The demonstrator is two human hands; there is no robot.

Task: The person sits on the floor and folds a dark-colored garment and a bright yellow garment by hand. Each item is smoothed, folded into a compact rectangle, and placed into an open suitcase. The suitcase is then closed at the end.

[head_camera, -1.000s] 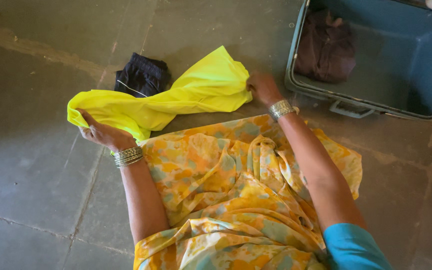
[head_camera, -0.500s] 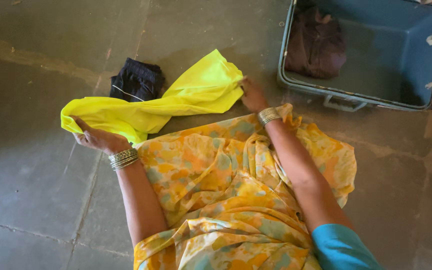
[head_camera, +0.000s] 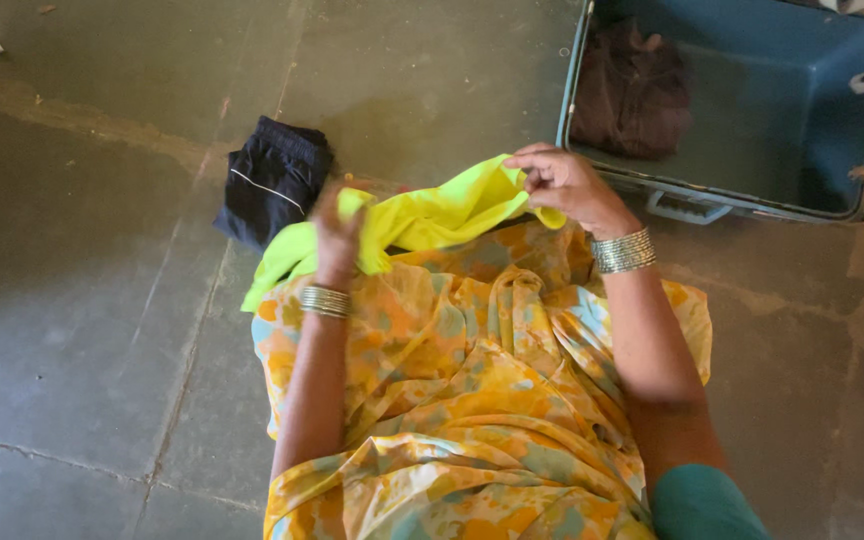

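A bright yellow cloth (head_camera: 422, 215) hangs bunched between both hands, just above my lap. My left hand (head_camera: 337, 235) grips its left part, with a flap drooping down toward the floor on the left. My right hand (head_camera: 562, 185) pinches its right end, close to the near rim of an open blue suitcase (head_camera: 802, 130). Both wrists wear metal bangles. My lap is covered by an orange and yellow patterned garment (head_camera: 472, 370).
A folded black garment (head_camera: 272, 180) lies on the grey stone floor (head_camera: 82, 330) to the left of the yellow cloth. A dark brown garment (head_camera: 632, 90) lies inside the suitcase at its left end.
The yellow cloth was spread wide on the floor. Both hands have drawn inward and lifted it, so it is now gathered short between them. My left hand moved far to the right.
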